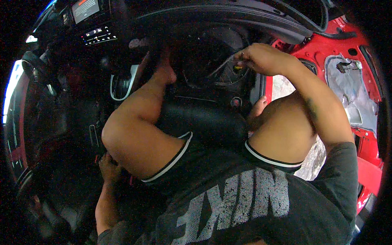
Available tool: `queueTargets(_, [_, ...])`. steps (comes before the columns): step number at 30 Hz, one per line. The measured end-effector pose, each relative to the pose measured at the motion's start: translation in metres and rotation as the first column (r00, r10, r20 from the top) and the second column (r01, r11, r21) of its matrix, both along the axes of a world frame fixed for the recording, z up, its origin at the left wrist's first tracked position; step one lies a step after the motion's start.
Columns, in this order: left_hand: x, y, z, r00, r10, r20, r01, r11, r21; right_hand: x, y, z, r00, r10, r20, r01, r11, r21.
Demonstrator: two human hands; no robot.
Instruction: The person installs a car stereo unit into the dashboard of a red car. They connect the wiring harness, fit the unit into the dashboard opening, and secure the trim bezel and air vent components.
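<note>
My right hand (255,59) reaches to the dark open area under the dashboard, its fingers bent and pinched together. A thin pale edge or strip (222,67) runs from the fingertips down to the left, and a small yellow piece (238,67) shows just below them. What the fingers hold is too dark to name. My left hand (109,168) hangs low beside my left thigh, next to the seat, in deep shadow. Its fingers are partly hidden, so their grip does not show.
I sit in a car with bare legs spread. At right a red door (369,81) stands open, its inner panel off and grey sheeting (347,92) exposed. The dashboard (196,20) spans the top. A lit control panel (98,34) and a screen (85,9) are at upper left.
</note>
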State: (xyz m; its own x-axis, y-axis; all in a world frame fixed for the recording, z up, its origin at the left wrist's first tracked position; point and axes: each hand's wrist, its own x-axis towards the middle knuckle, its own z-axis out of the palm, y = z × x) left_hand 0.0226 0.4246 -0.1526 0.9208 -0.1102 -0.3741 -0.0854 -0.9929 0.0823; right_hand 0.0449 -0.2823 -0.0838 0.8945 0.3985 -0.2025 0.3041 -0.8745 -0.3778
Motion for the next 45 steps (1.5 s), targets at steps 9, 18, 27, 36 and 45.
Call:
queueTargets(9, [-0.016, -0.003, -0.002, 0.967, -0.149, 0.204, 0.157, 0.987, -0.022, -0.030, -0.008, 0.026, 0.990, -0.129, 0.061, 0.128, 0.991, 0.025])
queueTargets(18, [-0.020, -0.044, 0.024, 0.990, -0.033, 0.134, 0.023, 0.997, 0.075, -0.075, -0.052, 0.024, 0.975, -0.194, 0.106, 0.193, 0.981, 0.018])
queueTargets(27, [-0.013, -0.028, 0.008, 0.984, -0.040, 0.176, 0.020, 0.993, 0.115, -0.047, -0.047, 0.021, 0.970, -0.233, -0.062, 0.234, 0.972, 0.011])
queueTargets(36, [-0.017, 0.008, 0.003, 0.973, -0.105, 0.206, 0.126, 0.988, -0.093, -0.004, -0.006, -0.019, 0.967, -0.145, -0.208, 0.089, 0.962, -0.259])
queueTargets(45, [0.009, -0.008, 0.010, 0.999, 0.007, 0.038, -0.004, 0.999, -0.053, 0.033, -0.008, -0.127, 0.878, -0.027, -0.479, -0.228, 0.854, -0.467])
